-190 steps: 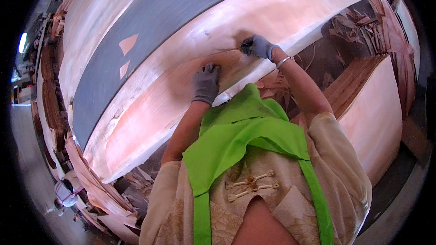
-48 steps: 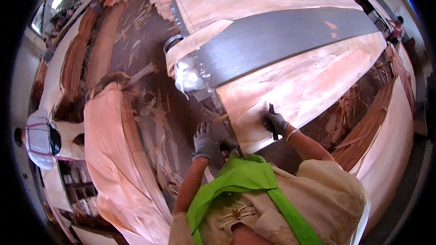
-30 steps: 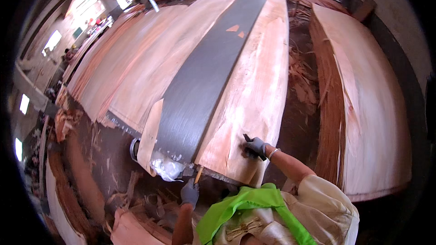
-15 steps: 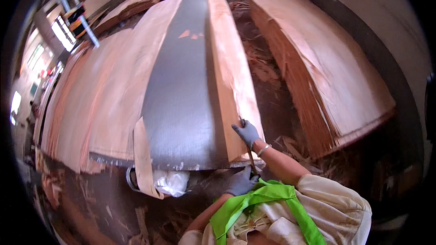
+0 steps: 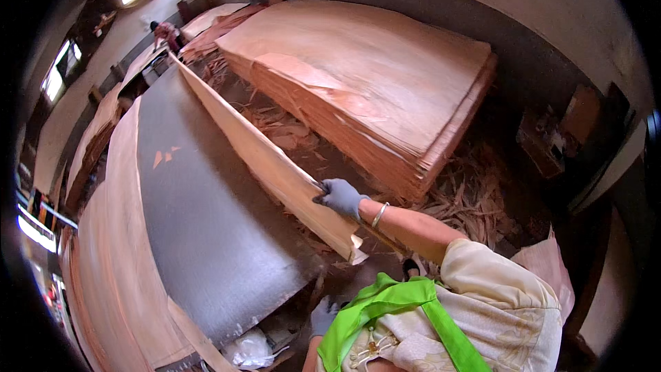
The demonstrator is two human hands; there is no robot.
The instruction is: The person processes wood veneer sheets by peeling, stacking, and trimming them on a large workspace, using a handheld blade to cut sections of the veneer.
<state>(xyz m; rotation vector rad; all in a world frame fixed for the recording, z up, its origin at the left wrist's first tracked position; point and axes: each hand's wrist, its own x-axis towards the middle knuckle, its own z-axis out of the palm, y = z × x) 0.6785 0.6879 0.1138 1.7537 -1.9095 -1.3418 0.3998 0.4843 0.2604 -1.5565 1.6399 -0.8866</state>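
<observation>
My right hand (image 5: 337,198), in a grey glove, is closed round the near part of a long veneer sheet (image 5: 265,158). The sheet stands tilted on edge along the right side of a dark, smooth table (image 5: 206,200), and its near end is curled and ragged. A thin brown stick (image 5: 385,239) runs below my right wrist, partly hidden by the arm. Low in the picture, next to the green collar, my left hand (image 5: 323,315) is gloved too. Its fingers look loosely apart, with nothing visible in them.
A tall veneer stack (image 5: 372,76) stands to the right, with torn scraps (image 5: 475,200) on the floor beside it. More veneer sheets (image 5: 113,248) overlap along the table's left side. White plastic (image 5: 249,350) shows under the near edge. Another person (image 5: 167,34) bends at the far end.
The view has swung right. The veneer sheet, which lay along the table's right edge, is now lifted and tilted in my right hand. My left hand has come away from the stick.
</observation>
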